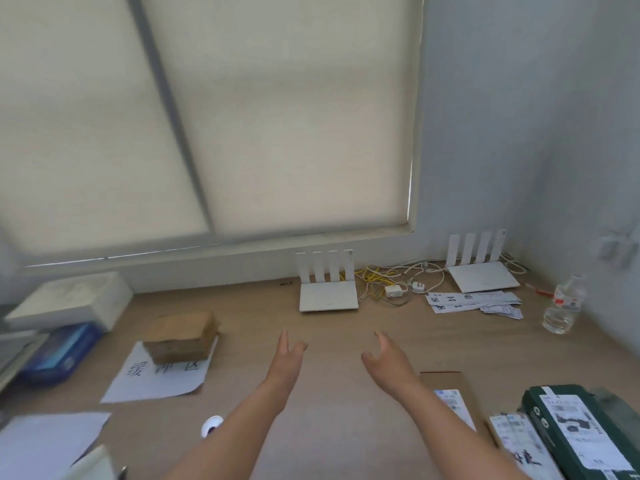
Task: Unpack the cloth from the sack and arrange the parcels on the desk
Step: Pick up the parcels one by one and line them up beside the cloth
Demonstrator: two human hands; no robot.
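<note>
Both my hands reach out over the middle of the wooden desk [332, 427], palms facing each other, holding nothing. My left hand [285, 362] has its fingers straight and apart. My right hand [388, 363] is loosely curled and open. A brown cardboard parcel [181, 336] sits to the left on a white sheet with large characters [156, 377]. At the lower right lie a dark green parcel [585, 427] with a shipping label, a flat brown parcel [453, 393] with a label, and a white labelled parcel [523, 445]. No sack or cloth is in view.
Two white routers [327, 292] [481, 271] stand at the back with tangled cables and chargers [398, 282] between them. Paper strips [474, 301] and a plastic water bottle [564, 306] sit back right. White and blue boxes [69, 303] are stacked at the left edge.
</note>
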